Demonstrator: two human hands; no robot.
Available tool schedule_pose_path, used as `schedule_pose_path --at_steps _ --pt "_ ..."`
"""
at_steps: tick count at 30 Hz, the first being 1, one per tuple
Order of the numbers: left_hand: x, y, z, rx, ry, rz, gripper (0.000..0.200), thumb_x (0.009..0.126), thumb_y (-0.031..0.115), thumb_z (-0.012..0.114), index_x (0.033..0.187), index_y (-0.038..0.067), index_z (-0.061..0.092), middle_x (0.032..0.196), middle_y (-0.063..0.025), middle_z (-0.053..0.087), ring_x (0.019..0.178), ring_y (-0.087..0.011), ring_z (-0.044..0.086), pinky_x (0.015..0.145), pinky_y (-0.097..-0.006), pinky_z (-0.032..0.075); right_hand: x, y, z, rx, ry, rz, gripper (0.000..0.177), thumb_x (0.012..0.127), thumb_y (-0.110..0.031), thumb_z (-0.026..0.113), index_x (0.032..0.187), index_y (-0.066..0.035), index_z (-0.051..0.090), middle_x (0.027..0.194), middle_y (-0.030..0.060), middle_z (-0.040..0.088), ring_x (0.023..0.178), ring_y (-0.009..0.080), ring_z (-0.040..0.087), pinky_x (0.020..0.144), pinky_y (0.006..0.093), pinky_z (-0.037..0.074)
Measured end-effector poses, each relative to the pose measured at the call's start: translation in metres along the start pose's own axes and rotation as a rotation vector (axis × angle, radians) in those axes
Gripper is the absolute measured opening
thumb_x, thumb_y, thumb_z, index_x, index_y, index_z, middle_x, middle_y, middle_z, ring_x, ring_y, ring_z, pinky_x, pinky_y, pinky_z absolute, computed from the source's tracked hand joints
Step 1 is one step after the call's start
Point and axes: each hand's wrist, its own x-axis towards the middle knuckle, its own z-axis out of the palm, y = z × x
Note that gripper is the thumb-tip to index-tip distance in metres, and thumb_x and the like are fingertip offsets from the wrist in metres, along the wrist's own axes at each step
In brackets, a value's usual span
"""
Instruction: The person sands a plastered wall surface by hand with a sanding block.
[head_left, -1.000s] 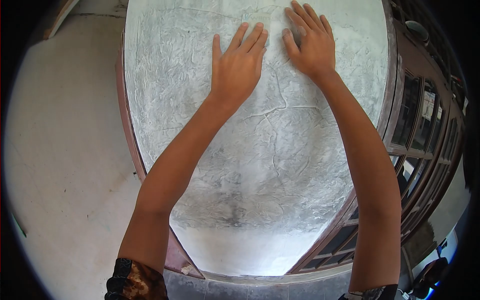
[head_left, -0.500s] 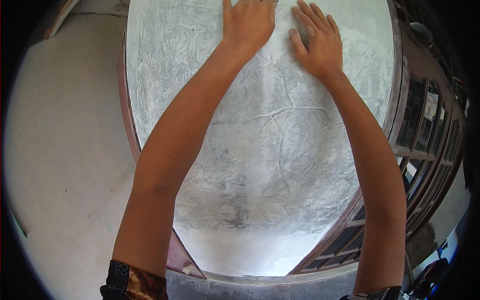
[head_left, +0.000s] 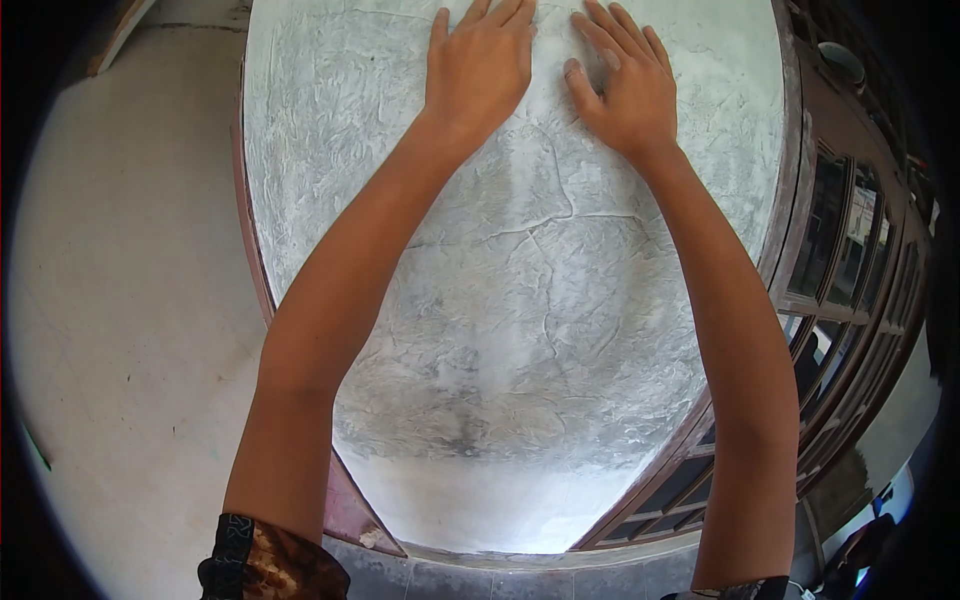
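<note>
my left hand (head_left: pixel 480 68) and right hand (head_left: pixel 632 98) rest against the textured plaster wall (head_left: pixel 500 300), near each other; both open, fingers slightly apart.

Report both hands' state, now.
Left hand: open, fingers extended against the rough grey surface; nothing visibly held.
Right hand: open against the same surface, thumb out; nothing visibly held.

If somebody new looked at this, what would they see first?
Probably the big, wrinkly grey-and-white surface filling the middle, with a crooked line running across it. Next, the person's two arms stretching up it, ending in the left hand and right hand, fingers spread, near the top. Then maybe the dark windowpanes in brown frames, curving down the right side.
</note>
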Motion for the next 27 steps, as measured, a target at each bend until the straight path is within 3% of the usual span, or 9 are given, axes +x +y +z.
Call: schedule_pose_path --at_steps 4,9,10,11,17,20,23,25,27 --pt "-0.035 0.004 -0.004 0.064 -0.082 0.140 0.037 0.106 0.016 0.053 0.138 0.001 0.063 0.151 -0.0131 0.058 0.143 -0.0334 0.050 0.116 -0.0582 0.037 0.000 0.001 0.002 0.013 0.005 0.013 0.056 0.089 -0.025 0.063 0.137 0.003 0.061 0.153 0.0217 0.052 0.147 0.0391 0.043 0.123 0.0536 0.029" --pt "0.028 -0.016 0.004 0.019 0.023 -0.049 0.039 0.109 0.022 0.048 0.138 0.001 0.063 0.150 -0.0138 0.058 0.143 -0.0328 0.049 0.118 -0.0593 0.035 -0.001 0.000 -0.001 0.036 -0.010 0.010 0.057 0.087 -0.025 0.065 0.136 0.004 0.061 0.153 0.0222 0.053 0.146 0.0394 0.044 0.123 0.0540 0.030" --pt "0.018 -0.013 0.002 0.132 -0.162 -0.073 0.034 0.104 0.020 0.056 0.134 0.012 0.068 0.139 -0.0027 0.067 0.135 -0.0243 0.058 0.114 -0.0620 0.037 0.000 0.000 -0.002 0.039 -0.003 0.007 0.058 0.086 -0.025 0.065 0.136 0.004 0.062 0.152 0.0224 0.053 0.146 0.0395 0.044 0.123 0.0541 0.030" --pt "-0.005 -0.003 -0.002 0.137 -0.164 -0.079 0.034 0.104 0.020 0.056 0.134 0.012 0.068 0.139 -0.0027 0.067 0.135 -0.0243 0.058 0.114 -0.0620 0.037 -0.001 0.000 -0.002 0.046 -0.006 0.003 0.058 0.086 -0.025 0.065 0.136 0.004 0.062 0.152 0.0224 0.053 0.146 0.0395 0.044 0.123 0.0541 0.030" --pt "-0.037 0.003 -0.003 0.161 -0.014 0.070 0.035 0.103 0.022 0.059 0.138 0.016 0.066 0.150 -0.0024 0.060 0.142 -0.0229 0.053 0.114 -0.0606 0.039 0.000 -0.002 -0.001 0.026 -0.017 0.008 0.057 0.086 -0.024 0.064 0.136 0.004 0.062 0.152 0.0233 0.053 0.146 0.0398 0.045 0.123 0.0541 0.030" --pt "0.026 -0.019 0.013 -0.021 0.062 -0.030 0.040 0.110 0.023 0.044 0.136 -0.001 0.063 0.149 -0.0145 0.059 0.143 -0.0344 0.049 0.118 -0.0595 0.034 0.001 -0.001 -0.004 0.026 -0.018 0.001 0.057 0.085 -0.023 0.064 0.136 0.004 0.063 0.152 0.0234 0.053 0.146 0.0404 0.044 0.123 0.0542 0.030" --pt "0.014 -0.005 0.012 0.038 -0.291 -0.203 0.037 0.102 0.026 0.062 0.138 0.015 0.066 0.148 -0.0008 0.060 0.141 -0.0208 0.052 0.114 -0.0605 0.039 -0.002 -0.002 -0.003 0.049 -0.029 0.012 0.058 0.085 -0.023 0.064 0.136 0.004 0.063 0.152 0.0230 0.053 0.146 0.0404 0.044 0.123 0.0542 0.030" --pt "-0.045 0.023 -0.001 0.238 0.029 0.061 0.033 0.103 0.025 0.059 0.133 0.013 0.068 0.140 -0.0010 0.066 0.134 -0.0215 0.058 0.111 -0.0605 0.041 -0.003 -0.002 -0.002 0.065 -0.008 0.004 0.058 0.084 -0.023 0.064 0.136 0.004 0.063 0.152 0.0224 0.053 0.146 0.0402 0.044 0.123 0.0543 0.031" --pt "-0.056 0.027 -0.012 0.215 -0.012 0.068 0.034 0.104 0.023 0.059 0.135 0.013 0.068 0.143 -0.0021 0.064 0.137 -0.0223 0.056 0.112 -0.0601 0.040 -0.003 -0.004 -0.003 0.060 -0.008 0.004 0.058 0.084 -0.023 0.064 0.136 0.003 0.063 0.152 0.0223 0.053 0.146 0.0400 0.045 0.123 0.0543 0.031"
